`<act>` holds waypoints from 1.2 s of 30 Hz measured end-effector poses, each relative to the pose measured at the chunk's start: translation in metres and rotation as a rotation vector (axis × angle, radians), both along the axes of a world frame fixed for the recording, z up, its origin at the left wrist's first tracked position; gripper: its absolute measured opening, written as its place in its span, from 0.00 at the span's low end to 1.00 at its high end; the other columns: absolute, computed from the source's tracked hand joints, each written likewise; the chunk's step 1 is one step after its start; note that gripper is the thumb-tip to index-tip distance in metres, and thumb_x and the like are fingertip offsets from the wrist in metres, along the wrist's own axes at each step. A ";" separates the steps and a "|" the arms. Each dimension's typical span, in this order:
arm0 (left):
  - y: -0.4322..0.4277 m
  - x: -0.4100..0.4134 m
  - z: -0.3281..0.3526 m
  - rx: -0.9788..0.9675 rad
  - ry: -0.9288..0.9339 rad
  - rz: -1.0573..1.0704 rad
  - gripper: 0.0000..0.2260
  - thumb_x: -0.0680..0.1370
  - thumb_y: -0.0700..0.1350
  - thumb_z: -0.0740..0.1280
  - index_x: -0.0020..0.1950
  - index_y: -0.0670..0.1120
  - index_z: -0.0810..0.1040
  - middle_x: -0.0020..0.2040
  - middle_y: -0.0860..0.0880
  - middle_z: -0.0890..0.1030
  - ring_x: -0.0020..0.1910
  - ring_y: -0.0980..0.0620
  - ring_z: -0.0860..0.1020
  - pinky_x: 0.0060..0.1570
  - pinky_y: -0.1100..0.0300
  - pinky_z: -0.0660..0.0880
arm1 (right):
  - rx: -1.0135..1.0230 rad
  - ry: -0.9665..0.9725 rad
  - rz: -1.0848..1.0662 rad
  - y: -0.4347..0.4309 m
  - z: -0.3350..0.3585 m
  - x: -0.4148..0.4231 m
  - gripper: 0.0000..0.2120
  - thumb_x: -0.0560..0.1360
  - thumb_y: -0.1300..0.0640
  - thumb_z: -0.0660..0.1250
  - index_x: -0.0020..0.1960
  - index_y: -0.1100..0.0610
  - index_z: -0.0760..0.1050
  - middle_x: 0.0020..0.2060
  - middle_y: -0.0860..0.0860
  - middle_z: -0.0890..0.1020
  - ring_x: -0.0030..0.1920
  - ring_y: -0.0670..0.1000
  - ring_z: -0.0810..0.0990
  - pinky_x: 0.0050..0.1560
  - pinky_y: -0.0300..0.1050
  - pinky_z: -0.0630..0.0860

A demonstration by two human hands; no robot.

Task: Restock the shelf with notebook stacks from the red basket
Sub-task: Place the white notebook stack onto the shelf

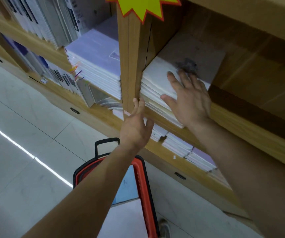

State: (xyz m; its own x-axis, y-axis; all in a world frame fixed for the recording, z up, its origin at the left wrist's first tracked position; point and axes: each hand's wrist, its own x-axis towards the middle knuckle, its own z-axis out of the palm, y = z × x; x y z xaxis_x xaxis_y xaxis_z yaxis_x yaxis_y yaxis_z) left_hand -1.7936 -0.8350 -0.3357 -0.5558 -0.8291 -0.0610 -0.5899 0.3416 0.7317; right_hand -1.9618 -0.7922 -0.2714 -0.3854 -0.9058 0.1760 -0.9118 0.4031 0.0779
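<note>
A stack of white notebooks point(157, 78) lies flat in a wooden shelf bay right of an upright divider point(129, 66). My right hand point(188, 98) rests palm-down on top of that stack, fingers spread. My left hand point(135, 124) is at the stack's front left corner beside the divider, fingers loosely apart, holding nothing that I can see. Below my arms stands the red basket point(142, 182) with black trim on the floor; pale blue and white notebooks point(128, 188) lie inside it.
Another white notebook stack point(95, 66) fills the bay left of the divider, with spiral notebooks standing further left. Lower shelf holds more stacks point(186, 148). A yellow starburst sign point(143, 6) hangs on the divider's top. Tiled floor point(26, 134) lies to the left.
</note>
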 end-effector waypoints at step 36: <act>-0.021 0.022 -0.005 -0.123 -0.041 -0.164 0.30 0.83 0.50 0.60 0.82 0.52 0.50 0.82 0.54 0.53 0.74 0.46 0.68 0.69 0.48 0.71 | 0.112 -0.050 0.117 0.015 0.007 -0.020 0.55 0.67 0.41 0.79 0.82 0.45 0.47 0.82 0.51 0.51 0.81 0.57 0.51 0.77 0.51 0.50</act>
State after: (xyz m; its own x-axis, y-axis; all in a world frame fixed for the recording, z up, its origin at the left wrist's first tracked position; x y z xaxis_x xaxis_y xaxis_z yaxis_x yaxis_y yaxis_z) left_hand -1.7714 -0.8556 -0.3409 -0.6831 -0.7302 0.0098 -0.5475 0.5209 0.6549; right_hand -1.9816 -0.7769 -0.2639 -0.2821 -0.9578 0.0545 -0.9559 0.2854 0.0696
